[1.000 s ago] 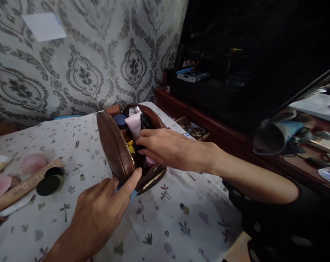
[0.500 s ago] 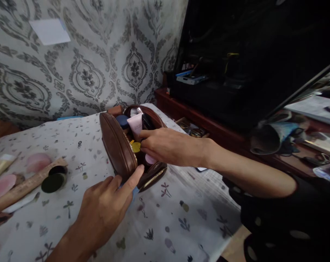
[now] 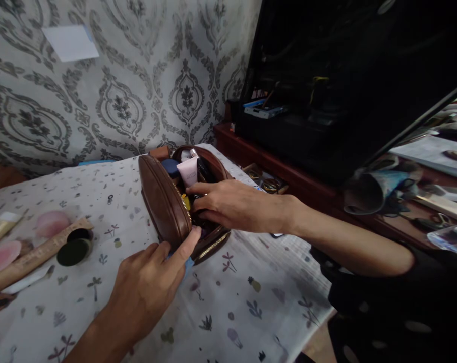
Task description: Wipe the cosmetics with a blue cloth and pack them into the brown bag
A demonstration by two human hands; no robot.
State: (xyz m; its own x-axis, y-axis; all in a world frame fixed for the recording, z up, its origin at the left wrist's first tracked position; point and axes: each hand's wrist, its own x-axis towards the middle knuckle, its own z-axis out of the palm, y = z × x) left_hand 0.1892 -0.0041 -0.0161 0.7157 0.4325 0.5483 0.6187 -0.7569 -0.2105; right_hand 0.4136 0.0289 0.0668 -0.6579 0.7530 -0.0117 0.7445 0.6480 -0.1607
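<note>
A brown makeup bag with a gold zip lies unzipped on the patterned cloth. Inside it I see a pale pink tube, a dark blue round lid, a black item and something yellow. My right hand reaches over the bag's opening, fingers a little apart and pointing down among the contents; the lower fingertips are hidden. At the bag's near end, my left hand holds the edge, its index finger stretched along the rim and the others curled under. A bit of blue shows beneath that hand.
On the cloth at left lie a pink sponge, a pink round item, an open dark compact, a brush and a cream tube. A large black screen rises behind at right, beside a cluttered reddish-brown surface.
My right hand has shifted slightly and its fingers have spread within the bag. A pinkish item near its fingertips has gone out of sight. My left hand stays at the rim.
</note>
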